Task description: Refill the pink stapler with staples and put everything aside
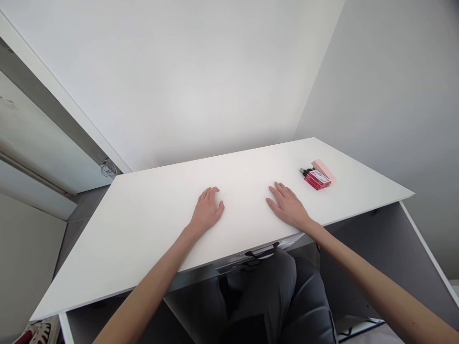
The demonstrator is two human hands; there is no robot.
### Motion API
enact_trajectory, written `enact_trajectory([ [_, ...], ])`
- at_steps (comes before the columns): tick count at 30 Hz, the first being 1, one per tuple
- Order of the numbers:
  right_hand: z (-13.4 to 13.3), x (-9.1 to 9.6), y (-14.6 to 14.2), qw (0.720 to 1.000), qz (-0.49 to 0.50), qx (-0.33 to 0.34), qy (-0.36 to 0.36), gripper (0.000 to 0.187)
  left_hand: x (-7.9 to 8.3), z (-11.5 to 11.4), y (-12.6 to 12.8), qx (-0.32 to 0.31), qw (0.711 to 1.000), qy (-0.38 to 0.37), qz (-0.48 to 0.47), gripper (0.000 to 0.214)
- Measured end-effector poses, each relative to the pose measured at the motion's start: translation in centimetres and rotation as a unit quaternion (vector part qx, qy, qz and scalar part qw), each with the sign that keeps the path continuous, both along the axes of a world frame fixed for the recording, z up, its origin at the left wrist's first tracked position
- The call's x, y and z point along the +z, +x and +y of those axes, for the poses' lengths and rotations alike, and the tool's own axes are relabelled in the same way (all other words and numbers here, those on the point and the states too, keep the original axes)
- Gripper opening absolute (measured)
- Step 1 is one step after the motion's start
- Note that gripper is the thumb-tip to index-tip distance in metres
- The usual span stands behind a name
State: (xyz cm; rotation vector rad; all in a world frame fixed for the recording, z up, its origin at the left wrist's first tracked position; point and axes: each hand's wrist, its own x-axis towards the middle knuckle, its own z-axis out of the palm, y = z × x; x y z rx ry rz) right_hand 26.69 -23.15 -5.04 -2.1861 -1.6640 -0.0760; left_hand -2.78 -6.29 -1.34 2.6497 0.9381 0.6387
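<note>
My left hand (208,209) rests on the white desk (143,215) near its middle, thumb apart from the fingers, holding nothing. To its right, my right hand (287,205) lies flat on the same top with the fingers spread and nothing in them. Beyond the right hand sits a small group of items: red-and-white small boxes (317,179), a light pink case or strip (324,171) behind them, and a black item with a metal end (305,171) at their left. Neither hand touches these items.
A white wall (201,81) stands behind the desk and a grey wall (394,95) to the right. My legs (272,286) are under the front edge. Cables (108,169) lie on the floor at the back left; a red-and-white shoe (41,330) shows at the lower left.
</note>
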Motion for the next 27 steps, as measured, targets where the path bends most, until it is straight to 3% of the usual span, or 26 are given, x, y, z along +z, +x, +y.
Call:
enact_trajectory([
  [13, -0.7, -0.2, -1.8, 1.000, -0.002, -0.006, -0.012, 0.063, -0.1, -0.2, -0.5, -0.013, 1.000, -0.009, -0.009, 0.042],
  [27, -0.8, 1.2, -1.9, 0.998, -0.013, -0.018, -0.053, 0.064, 0.2, -0.3, 0.0, -0.017, 1.000, -0.008, 0.001, 0.041],
])
